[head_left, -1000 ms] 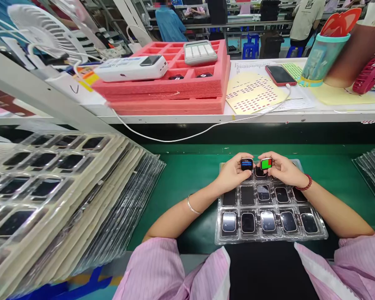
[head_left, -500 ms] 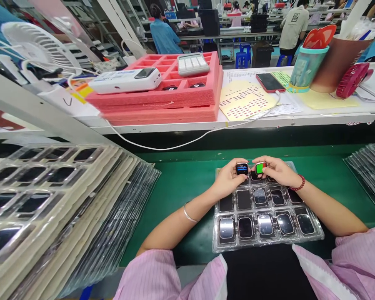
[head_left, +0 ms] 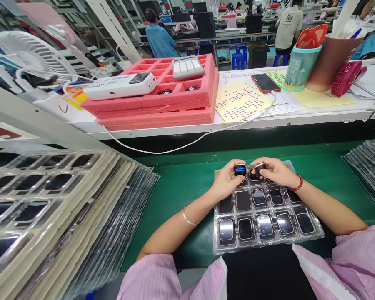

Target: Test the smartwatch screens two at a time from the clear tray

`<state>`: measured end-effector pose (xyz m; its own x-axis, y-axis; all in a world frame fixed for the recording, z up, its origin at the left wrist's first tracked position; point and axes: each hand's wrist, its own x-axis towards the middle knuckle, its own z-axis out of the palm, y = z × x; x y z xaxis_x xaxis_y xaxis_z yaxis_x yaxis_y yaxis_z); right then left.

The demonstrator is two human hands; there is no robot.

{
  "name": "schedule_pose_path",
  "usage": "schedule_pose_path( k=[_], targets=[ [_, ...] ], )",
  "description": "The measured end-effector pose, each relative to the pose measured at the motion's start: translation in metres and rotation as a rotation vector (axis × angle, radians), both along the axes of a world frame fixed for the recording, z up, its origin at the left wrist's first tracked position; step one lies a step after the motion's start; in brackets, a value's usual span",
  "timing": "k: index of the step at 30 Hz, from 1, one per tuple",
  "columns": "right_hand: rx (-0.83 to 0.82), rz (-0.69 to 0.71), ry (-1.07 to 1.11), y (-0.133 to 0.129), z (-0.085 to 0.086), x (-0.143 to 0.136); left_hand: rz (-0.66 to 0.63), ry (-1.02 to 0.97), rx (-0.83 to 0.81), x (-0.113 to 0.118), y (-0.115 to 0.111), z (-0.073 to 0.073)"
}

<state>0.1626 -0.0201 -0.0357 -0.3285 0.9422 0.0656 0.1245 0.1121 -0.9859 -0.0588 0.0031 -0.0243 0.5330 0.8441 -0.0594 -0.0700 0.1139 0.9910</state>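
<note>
My left hand (head_left: 228,180) is closed on a smartwatch body (head_left: 240,170) whose lit screen shows blue bars on black. Close beside it, my right hand (head_left: 276,171) grips a second smartwatch body (head_left: 260,168), its screen dark and partly covered by my thumb. Both are held above the far edge of a clear plastic tray (head_left: 217,246). Dark-screened watch bodies, among them one in the front row (head_left: 265,225), lie in several of its pockets. Two pockets at the left of the middle row look bare of watches. My hands hide part of the back row.
Tall stacked trays (head_left: 112,216) stand at the left, and another tray stack (head_left: 370,171) at the right, on the green mat (head_left: 175,187). The shelf ahead bears pink foam trays (head_left: 153,108), a phone (head_left: 266,82) and a cup (head_left: 303,66). A white cable (head_left: 162,152) droops below its edge.
The screen of the watch in my right hand has gone from green and red to dark. My hands stay in nearly the same place; the view has shifted slightly.
</note>
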Motion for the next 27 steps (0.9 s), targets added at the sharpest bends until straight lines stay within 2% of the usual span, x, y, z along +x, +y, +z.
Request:
schedule_pose_path(
  k=[5,19,22,27],
  targets=[
    [0.052,0.033,-0.003,0.0,-0.001,0.0,0.008,0.013,0.01,0.0,0.0,0.001],
    [0.036,0.061,0.03,0.001,-0.003,-0.001,0.011,0.001,0.014,-0.001,0.001,-0.003],
    [-0.077,0.055,0.161,0.003,-0.002,0.001,-0.015,-0.074,-0.071,-0.003,0.003,-0.002],
    [-0.382,0.073,0.469,0.009,0.0,0.01,-0.154,-0.256,-0.356,-0.008,0.01,0.002]
  ],
)
